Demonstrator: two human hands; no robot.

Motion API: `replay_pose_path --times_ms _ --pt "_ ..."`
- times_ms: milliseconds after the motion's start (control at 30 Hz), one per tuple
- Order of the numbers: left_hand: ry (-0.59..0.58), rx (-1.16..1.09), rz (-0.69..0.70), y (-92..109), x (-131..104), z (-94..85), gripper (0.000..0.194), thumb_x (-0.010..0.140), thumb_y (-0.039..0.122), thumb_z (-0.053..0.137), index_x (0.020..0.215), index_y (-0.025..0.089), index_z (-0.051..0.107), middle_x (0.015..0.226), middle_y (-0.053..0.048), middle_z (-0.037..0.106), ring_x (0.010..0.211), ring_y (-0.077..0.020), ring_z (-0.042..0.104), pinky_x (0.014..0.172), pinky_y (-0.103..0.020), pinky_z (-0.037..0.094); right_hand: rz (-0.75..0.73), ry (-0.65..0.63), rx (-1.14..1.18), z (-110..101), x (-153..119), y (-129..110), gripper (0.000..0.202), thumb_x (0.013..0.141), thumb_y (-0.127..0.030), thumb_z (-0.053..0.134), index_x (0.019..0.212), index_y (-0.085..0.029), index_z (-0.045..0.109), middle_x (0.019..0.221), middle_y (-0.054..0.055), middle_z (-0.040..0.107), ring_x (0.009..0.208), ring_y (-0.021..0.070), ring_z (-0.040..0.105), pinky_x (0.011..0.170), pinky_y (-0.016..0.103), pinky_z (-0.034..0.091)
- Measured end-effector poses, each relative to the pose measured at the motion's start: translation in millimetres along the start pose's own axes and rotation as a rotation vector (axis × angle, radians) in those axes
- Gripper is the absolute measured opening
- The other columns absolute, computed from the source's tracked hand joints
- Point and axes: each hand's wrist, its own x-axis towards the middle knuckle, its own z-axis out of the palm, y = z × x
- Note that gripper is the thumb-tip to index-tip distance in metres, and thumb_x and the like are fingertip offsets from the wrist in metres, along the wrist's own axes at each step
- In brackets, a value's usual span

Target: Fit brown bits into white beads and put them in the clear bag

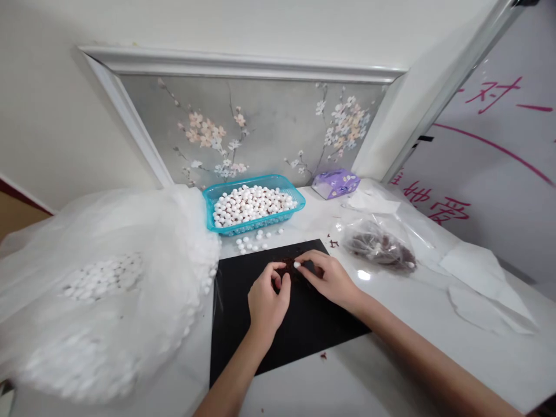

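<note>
A black mat [243,313] lies on the white table, with a small heap of dark red bits [289,263] near its back edge. My right hand [325,275] pinches one small white ball [296,264] between thumb and finger, just right of the heap. At the heap's left side is my left hand [269,289], its thumb and index finger curved and apart; nothing shows between them. Behind the mat stands a blue-green basket [256,223] full of white balls [252,204] with reddish marks among them. Several loose white balls [259,236] lie between basket and mat.
A large translucent bag [165,243] of white balls fills the left side. At the right are a clear bag [380,246] of dark red material and white paper sheets [486,278]. A purple packet [336,184] sits against the wall. Reddish scraps [333,243] lie beside the mat.
</note>
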Motion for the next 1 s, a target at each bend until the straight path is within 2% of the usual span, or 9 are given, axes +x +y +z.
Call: replay_pose_path --times_ms 133,267,500,633,767,900,1000 --pt "-0.083 -0.268 0.025 0 1 2.6 0.022 0.08 0.033 0.053 0.096 0.023 0.063 0.068 0.001 0.059 0.053 -0.0115 0.049 0.054 -0.022 0.034 -0.005 0.023 0.044 4 -7 -2 0.016 0.083 -0.023 0.051 0.096 -0.022 0.06 0.084 0.001 0.065 0.05 0.009 0.046 0.049 0.023 0.041" --pt "-0.124 -0.368 0.018 0 3 5.9 0.02 0.076 0.033 0.06 0.092 0.023 0.066 0.073 0.0 0.062 0.055 -0.0115 0.05 0.054 -0.022 0.036 -0.015 0.031 0.092 10 -8 -1 0.013 0.082 -0.022 0.052 0.092 -0.023 0.06 0.086 0.001 0.065 0.05 0.0084 0.046 0.049 0.023 0.041" --pt "-0.033 -0.468 -0.017 -2 7 4.8 0.016 0.074 0.033 0.063 0.084 0.021 0.068 0.08 -0.003 0.065 0.064 -0.0133 0.053 0.059 -0.022 0.039 -0.046 -0.022 0.069 0 -9 -1 0.013 0.082 -0.022 0.051 0.092 -0.022 0.059 0.097 0.004 0.061 0.045 0.0064 0.041 0.044 0.022 0.039" --pt "0.048 -0.476 -0.056 -5 8 4.9 0.016 0.074 0.033 0.063 0.083 0.021 0.067 0.082 -0.004 0.064 0.067 -0.0132 0.055 0.059 -0.021 0.04 -0.033 -0.101 -0.077 -6 -11 1 0.008 0.079 -0.022 0.056 0.085 -0.022 0.061 0.089 0.002 0.059 0.053 0.0084 0.05 0.047 0.022 0.04" --pt "0.024 -0.523 -0.123 -6 8 5.8 0.02 0.076 0.036 0.061 0.088 0.02 0.065 0.081 -0.003 0.065 0.063 -0.0125 0.056 0.055 -0.021 0.041 -0.009 -0.115 -0.176 -1 -12 3 0.003 0.077 -0.024 0.059 0.077 -0.023 0.062 0.082 0.0 0.059 0.062 0.0108 0.055 0.052 0.023 0.042" --pt "0.027 -0.605 -0.152 -2 9 5.8 0.022 0.073 0.036 0.064 0.087 0.019 0.064 0.079 -0.004 0.065 0.063 -0.0122 0.057 0.054 -0.02 0.041 -0.053 -0.127 -0.103 3 -12 2 0.011 0.084 -0.022 0.052 0.079 -0.023 0.062 0.083 0.001 0.058 0.069 0.0118 0.058 0.057 0.023 0.044" --pt "-0.01 -0.668 -0.179 1 9 3.9 0.027 0.068 0.033 0.069 0.09 0.019 0.065 0.08 -0.003 0.065 0.062 -0.011 0.056 0.054 -0.02 0.041 -0.046 -0.034 -0.035 2 -11 -1 0.011 0.087 -0.022 0.047 0.085 -0.022 0.058 0.089 0.003 0.056 0.063 0.0108 0.055 0.054 0.024 0.044"
